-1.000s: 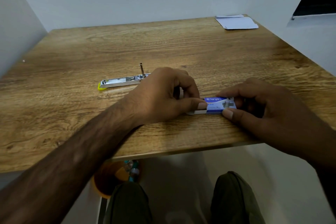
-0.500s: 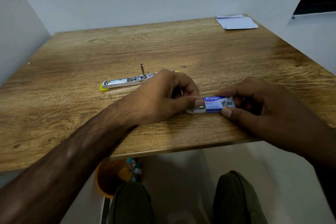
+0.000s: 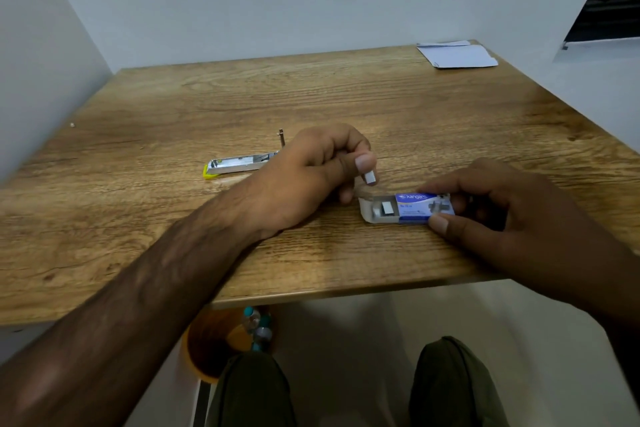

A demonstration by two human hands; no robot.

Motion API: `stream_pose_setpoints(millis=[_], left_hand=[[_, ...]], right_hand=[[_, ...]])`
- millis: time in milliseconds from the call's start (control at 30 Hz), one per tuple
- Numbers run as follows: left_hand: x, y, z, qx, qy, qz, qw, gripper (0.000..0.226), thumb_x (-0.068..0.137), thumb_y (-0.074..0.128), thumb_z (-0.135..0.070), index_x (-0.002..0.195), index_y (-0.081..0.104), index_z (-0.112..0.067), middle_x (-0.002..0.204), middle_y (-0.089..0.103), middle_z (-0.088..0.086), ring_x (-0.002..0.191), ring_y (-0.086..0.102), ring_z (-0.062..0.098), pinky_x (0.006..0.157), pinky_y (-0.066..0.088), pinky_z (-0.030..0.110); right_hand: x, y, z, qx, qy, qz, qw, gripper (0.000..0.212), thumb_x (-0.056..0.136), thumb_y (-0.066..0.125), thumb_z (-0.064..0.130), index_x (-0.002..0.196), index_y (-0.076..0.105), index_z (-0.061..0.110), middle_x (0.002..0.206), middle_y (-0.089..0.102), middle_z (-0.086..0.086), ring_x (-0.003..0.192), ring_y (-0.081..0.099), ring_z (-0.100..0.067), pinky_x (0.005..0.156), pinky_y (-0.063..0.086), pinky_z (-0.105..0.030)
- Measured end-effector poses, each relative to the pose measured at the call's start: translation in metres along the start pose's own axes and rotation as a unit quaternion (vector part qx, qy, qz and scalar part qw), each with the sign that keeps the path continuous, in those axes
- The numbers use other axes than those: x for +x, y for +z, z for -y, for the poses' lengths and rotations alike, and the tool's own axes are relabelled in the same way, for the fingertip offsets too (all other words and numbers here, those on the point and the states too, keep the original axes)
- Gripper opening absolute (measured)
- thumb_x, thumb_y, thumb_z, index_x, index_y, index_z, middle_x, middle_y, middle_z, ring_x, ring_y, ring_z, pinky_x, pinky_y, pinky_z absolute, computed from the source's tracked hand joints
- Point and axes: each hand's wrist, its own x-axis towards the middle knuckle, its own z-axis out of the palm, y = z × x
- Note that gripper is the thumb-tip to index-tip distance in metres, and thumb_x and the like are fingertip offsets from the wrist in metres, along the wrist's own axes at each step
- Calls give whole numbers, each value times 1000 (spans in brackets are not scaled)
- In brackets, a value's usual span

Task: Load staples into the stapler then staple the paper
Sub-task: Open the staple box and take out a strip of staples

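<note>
A small blue staple box lies near the front edge of the wooden table, its white inner tray slid out to the left with staples showing inside. My right hand pinches the box's blue sleeve. My left hand hovers just left of the box and pinches a short strip of staples between thumb and forefinger. The stapler lies opened out on the table behind my left hand, silver channel up, yellow tip at its left end; its right part is hidden by the hand. White paper sits at the far right corner.
White walls close in the table on the left, back and right. Under the table stands an orange bin with bottles beside it, and my knees show below the front edge.
The box's tray has slid out to the left. My left hand has lifted away from the box up and left, now holding a strip of staples.
</note>
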Motion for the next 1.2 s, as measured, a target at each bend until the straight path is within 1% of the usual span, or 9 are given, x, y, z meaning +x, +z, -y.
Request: stream_pose_setpoints(millis=[100, 233, 367, 600, 767, 833, 1000, 1067, 1200], left_hand=[[1, -1, 4, -55, 1, -19, 998, 13, 99, 59, -12, 86, 62, -14, 77, 70, -1, 57, 55, 11, 59, 47, 21], [4, -2, 9, -92, 7, -43, 995, 8, 95, 65, -11, 88, 65, -14, 74, 72, 0, 54, 58, 11, 57, 49, 22], [4, 0, 12, -124, 3, -65, 990, 8, 92, 68, -7, 93, 64, -14, 69, 71, -2, 50, 60, 11, 52, 50, 19], [5, 0, 14, -134, 12, -115, 984, 9, 86, 77, -16, 83, 70, -22, 75, 76, 9, 56, 68, 17, 55, 54, 28], [0, -3, 13, -157, 42, -177, 971, 8, 83, 78, -10, 84, 70, -13, 64, 72, 7, 54, 67, 13, 55, 52, 26], [-1, -8, 11, -177, 47, -219, 958, 9, 84, 77, -7, 86, 68, -4, 66, 71, 14, 53, 68, 18, 57, 52, 29], [-3, -20, 2, -194, 43, -293, 935, 13, 90, 72, -9, 92, 66, 2, 70, 76, 12, 54, 71, 21, 56, 56, 29], [-6, -31, 0, -169, 43, -346, 922, 15, 95, 67, -16, 90, 66, -1, 74, 77, 14, 55, 70, 24, 54, 55, 30], [-10, -53, 7, -95, 63, -486, 867, 18, 95, 63, -16, 79, 61, -7, 61, 67, 15, 45, 60, 21, 44, 45, 24]], right_hand=[[-1, -1, 1, 4, 5, 3, 1000, 37, 78, 65, 44, 115, 71, 39, 81, 59, 12, 78, 57, -7, 59, 40, -25], [0, -3, 2, 7, 9, 14, 1000, 39, 78, 64, 50, 116, 68, 44, 93, 59, 17, 81, 57, -7, 61, 42, -25], [0, -8, 5, 23, 15, 32, 999, 56, 70, 58, 66, 124, 57, 53, 97, 58, 18, 85, 58, -7, 65, 46, -25], [26, -11, 41, 0, -33, -45, 998, 53, 65, 60, 76, 112, 60, 51, 93, 62, 22, 87, 59, 5, 60, 41, -19], [64, 16, 68, 13, -60, -67, 996, 33, 73, 82, 45, 101, 68, 38, 80, 70, 15, 74, 66, 2, 60, 51, -16], [78, 16, 73, 14, -75, -73, 994, 25, 76, 84, 34, 99, 73, 34, 77, 71, 16, 73, 66, 4, 60, 53, -13], [115, 4, 77, 52, -124, -23, 991, 14, 80, 83, 23, 93, 80, 28, 74, 76, 8, 71, 73, -8, 75, 63, -36], [131, 0, 76, 98, -112, -9, 989, 13, 79, 84, 24, 91, 80, 25, 74, 77, 4, 71, 74, -13, 76, 64, -39], [159, -1, 72, 145, -105, 43, 983, 10, 80, 83, 15, 89, 80, 18, 76, 78, -5, 75, 75, -24, 73, 64, -40]])
